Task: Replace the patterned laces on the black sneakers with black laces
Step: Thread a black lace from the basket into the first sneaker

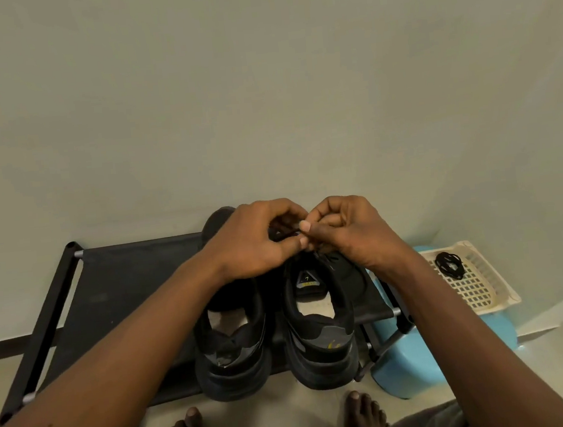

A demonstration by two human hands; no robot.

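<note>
Pinching lace (287, 234), seemingly black: left hand (255, 243), right hand (351, 234); sneakers (319, 333) on black rack (125, 280), pale wall (262, 94).

We see black sneakers (321, 354) with grey heel panels, one flecked yellow, on a black rack (126, 297); a cream, grid-patterned basket (479, 283) holds black laces (449, 265) on a light blue stool (411, 366).

Two chunky black sneakers are set upright and side by side on a black fabric shelf (126, 290), heels nearest the camera: the left sneaker (231, 352) and the right sneaker (320, 340), whose tongue bears a triangular label. A thin dark lace (324, 260) is pinched above the right sneaker's eyelets. A coiled black lace (449, 265) is laid in a cream plastic basket (479, 287), well apart to the right.
</note>
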